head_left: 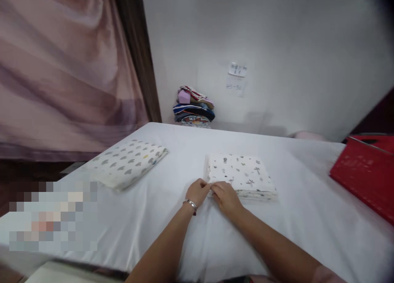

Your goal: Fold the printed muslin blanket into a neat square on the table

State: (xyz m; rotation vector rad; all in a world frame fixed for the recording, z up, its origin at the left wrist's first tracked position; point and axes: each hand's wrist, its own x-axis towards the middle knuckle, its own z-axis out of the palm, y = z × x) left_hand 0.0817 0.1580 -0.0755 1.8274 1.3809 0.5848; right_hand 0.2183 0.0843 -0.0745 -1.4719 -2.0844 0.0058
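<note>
A folded white cloth (243,172) with small dark palm-tree and plant prints lies on the white-covered table (160,225). Its layers show along the near edge. At its near left corner, my left hand (197,192), with a silver bracelet on the wrist, has thumb and fingers pinched together. My right hand (226,197) meets it there, fingers curled over the same corner. Both hands grip the cloth's corner; the exact bit between the fingertips is hidden. Farther left rests another folded white cloth (129,162) with grey heart-like prints, apart from both hands.
A stack of folded coloured fabrics (193,106) stands beyond the table's far edge, against the wall. At the right is a red bag-like object (366,172). A pink curtain (61,69) hangs at the left. Paper notes (237,80) are on the wall. A blurred-out patch covers the table's left front.
</note>
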